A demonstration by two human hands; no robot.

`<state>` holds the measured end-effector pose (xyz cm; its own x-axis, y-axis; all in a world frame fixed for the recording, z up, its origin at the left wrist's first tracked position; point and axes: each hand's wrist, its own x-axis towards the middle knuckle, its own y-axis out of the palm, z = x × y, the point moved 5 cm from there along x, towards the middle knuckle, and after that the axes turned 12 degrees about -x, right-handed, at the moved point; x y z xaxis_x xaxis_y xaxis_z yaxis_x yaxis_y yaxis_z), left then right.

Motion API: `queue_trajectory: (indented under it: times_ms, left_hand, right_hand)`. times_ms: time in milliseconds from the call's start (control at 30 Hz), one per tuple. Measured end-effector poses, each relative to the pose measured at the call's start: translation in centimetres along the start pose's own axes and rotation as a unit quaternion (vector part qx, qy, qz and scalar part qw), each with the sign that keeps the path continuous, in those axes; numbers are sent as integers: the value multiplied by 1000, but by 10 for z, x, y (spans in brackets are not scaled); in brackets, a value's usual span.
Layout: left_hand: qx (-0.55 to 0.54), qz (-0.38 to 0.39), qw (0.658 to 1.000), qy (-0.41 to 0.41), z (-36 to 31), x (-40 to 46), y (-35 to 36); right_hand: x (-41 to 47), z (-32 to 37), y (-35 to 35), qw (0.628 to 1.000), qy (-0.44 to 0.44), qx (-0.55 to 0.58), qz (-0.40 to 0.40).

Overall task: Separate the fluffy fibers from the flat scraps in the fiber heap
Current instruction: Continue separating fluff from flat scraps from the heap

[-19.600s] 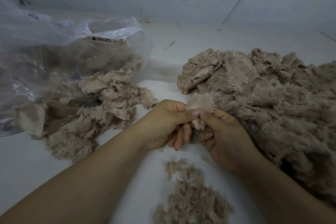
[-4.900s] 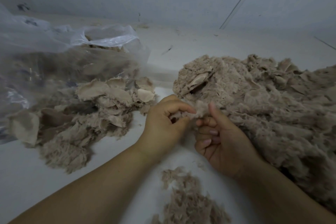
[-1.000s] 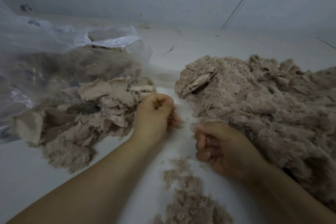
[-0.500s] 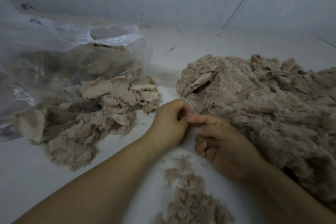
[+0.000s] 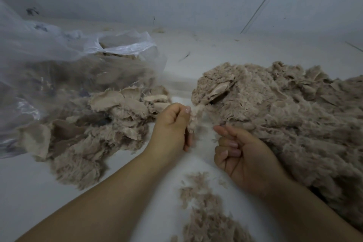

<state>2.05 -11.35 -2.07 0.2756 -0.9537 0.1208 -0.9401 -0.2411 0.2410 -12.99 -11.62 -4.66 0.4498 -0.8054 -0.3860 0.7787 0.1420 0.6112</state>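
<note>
I judge I'm mid-pluck: my left hand pinches a small scrap just beside the big heap, my right hand curled, apparently holding nothing, so next it must grip the fluff and pull it off.

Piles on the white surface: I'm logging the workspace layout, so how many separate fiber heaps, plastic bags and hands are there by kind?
Fiber heaps: 3, the big heap, the scrap pile and the loose fluff
Plastic bags: 1, the clear bag
Hands: 2, the left hand pinching a tuft, the right hand
Total: 6
</note>
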Motion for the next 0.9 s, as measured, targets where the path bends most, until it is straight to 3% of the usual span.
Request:
queue_trajectory:
  times_ms: [167,333,400,500,600,667,900]
  left_hand:
    - [110,45,982,149,-12,-9,12]
    - [248,153,920,264,-12,-21,30]
    - [198,113,944,238,-13,-18,25]
    - [51,49,994,89,-6,-8,15]
    - [42,92,994,-45,6,-2,16]
    - [14,113,991,-76,9,-2,16]
    - [-93,64,990,-91,9,3,3]
  right_hand:
    - [-2,-1,4,995,-11,-95,40]
    - [-3,0,6,996,-25,-83,37]
    - [-4,-1,5,996,-32,-76,22]
    - [-4,-1,5,997,-30,-66,14]
    - [-5,-1,8,992,-39,-113,50]
    - [-5,-2,10,989,-39,-130,64]
    - [-3,0,7,996,-25,-84,18]
